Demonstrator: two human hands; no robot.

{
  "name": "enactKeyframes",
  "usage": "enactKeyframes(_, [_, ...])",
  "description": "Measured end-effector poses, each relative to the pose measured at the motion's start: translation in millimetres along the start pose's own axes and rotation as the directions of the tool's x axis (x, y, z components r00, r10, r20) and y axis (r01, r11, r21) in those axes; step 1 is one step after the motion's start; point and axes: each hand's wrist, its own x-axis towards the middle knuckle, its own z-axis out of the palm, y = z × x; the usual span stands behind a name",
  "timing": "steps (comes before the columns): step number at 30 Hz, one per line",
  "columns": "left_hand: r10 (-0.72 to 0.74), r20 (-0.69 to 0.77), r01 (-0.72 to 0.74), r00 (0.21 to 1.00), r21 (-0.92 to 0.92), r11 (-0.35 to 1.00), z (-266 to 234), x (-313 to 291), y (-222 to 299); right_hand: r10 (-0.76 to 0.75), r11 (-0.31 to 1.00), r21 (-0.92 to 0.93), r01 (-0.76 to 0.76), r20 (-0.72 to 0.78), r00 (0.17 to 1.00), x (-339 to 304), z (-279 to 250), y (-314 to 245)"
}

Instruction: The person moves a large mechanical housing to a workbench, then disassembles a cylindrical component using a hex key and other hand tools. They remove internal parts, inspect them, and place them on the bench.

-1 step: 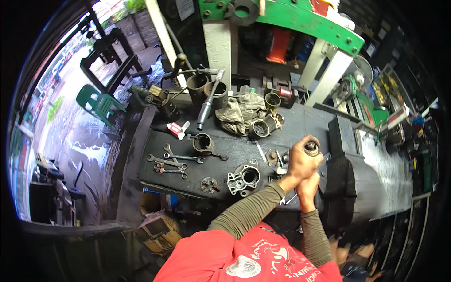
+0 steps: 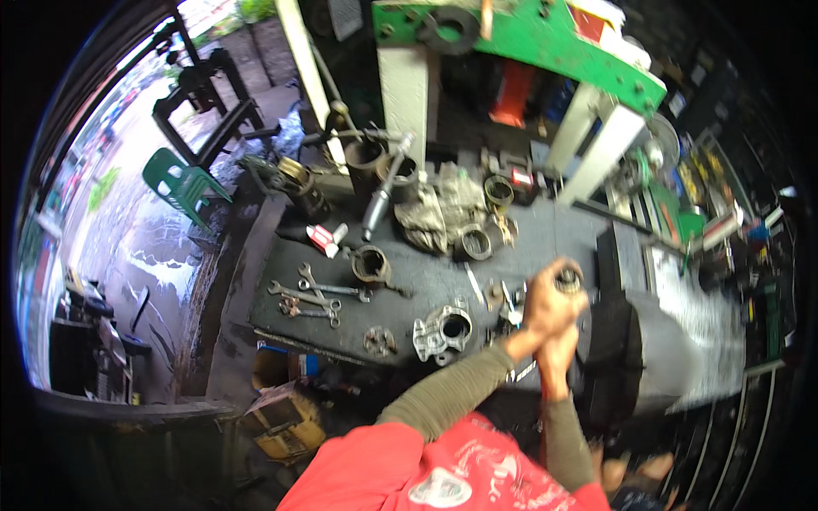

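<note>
The left hand point(image 2: 545, 302) gripped a dark round metal part point(image 2: 568, 278); the right hand point(image 2: 557, 349) sat beneath, its grip unclear. A silver cast-metal housing point(image 2: 433, 334) lay unassembled.

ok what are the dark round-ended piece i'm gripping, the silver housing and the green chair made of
Dark round-ended piece: perhaps metal, glinting, mostly hidden.
Silver housing with round bore: probably cast metal, dull sheen, lugged outline.
Green chair: apparently smooth plastic, slotted back.

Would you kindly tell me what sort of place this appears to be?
Probably a mechanical repair workshop: combination wrenches and a metal housing lie on a dark workbench, near a heavy green metal beam.
</note>
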Motion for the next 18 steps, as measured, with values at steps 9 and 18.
enactKeyframes(9, [0.040,0.067,-0.040,0.997,-0.011,0.999,2,-3,-1,0.169,0.945,0.250,-0.209,0.170,0.971,7,-2,15])
enactKeyframes(18, [0.186,0.743,0.326,0.643,-0.486,0.811,-15,-3,-13,0.062,0.530,0.629,-0.569,0.641,0.765,-31,-27,47])
